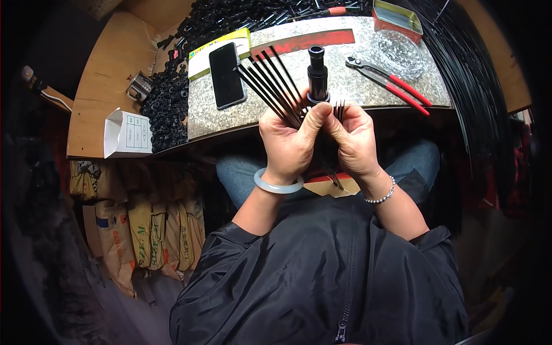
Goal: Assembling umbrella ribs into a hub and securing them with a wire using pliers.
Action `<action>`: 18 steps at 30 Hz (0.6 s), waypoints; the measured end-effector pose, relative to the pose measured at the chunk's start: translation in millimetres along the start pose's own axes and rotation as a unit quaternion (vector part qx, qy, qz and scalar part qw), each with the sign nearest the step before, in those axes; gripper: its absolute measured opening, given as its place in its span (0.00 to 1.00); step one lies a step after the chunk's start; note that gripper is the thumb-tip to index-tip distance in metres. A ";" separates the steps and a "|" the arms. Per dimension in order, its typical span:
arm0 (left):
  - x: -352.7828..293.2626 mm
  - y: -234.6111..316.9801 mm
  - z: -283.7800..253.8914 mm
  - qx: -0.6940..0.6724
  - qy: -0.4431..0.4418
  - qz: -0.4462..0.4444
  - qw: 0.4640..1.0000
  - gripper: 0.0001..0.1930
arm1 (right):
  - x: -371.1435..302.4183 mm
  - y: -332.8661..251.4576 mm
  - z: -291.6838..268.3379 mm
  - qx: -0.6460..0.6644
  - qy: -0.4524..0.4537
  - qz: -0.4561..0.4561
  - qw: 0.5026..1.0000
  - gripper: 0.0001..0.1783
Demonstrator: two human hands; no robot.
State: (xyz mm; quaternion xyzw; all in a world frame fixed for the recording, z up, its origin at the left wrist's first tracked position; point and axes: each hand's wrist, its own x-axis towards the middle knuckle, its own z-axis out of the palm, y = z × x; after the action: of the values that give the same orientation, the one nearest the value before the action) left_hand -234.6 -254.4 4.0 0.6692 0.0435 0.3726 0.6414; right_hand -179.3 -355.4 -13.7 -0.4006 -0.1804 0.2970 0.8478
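Note:
Close together at the table's near edge, both my hands are closed with their thumbs meeting. My left hand (290, 141) grips a fan of thin black rods (267, 86) that points up and to the left. Between the fingers of my right hand (357, 141) are several more thin dark rods (340, 109), their tips showing above it. Just beyond my thumbs a glossy black stepped cylinder (317, 75) stands upright, open at its top. Its base is partly hidden by my hands. Rod ends (334, 183) hang below my hands.
Red-handled cutters (397, 89) lie on the right, near coiled clear plastic (399, 54) and a red tin (397, 22). On the left are a phone (227, 77), a yellow box (198, 63), a white carton (127, 133) and piled black parts (169, 103). Long black rods (474, 75) overhang the right edge.

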 end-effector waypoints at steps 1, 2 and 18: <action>-1.3 -1.6 0.2 -0.002 0.008 -0.012 1.000 0.18 | 0.4 -0.4 2.6 0.027 0.008 -0.019 0.999 0.03; -2.5 -1.4 3.7 -0.030 0.038 -0.006 0.999 0.18 | 0.5 -0.4 3.9 0.055 0.016 -0.037 0.998 0.04; -2.3 -6.4 3.5 -0.093 0.029 -0.056 0.994 0.15 | 3.8 2.0 -12.2 0.028 -0.020 -0.018 0.999 0.05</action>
State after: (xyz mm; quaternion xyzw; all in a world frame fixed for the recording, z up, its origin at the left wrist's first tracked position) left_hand -231.7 -257.4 -2.4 0.5922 0.0644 0.3574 0.7193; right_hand -170.5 -358.9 -22.6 -0.3678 -0.1963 0.2946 0.8599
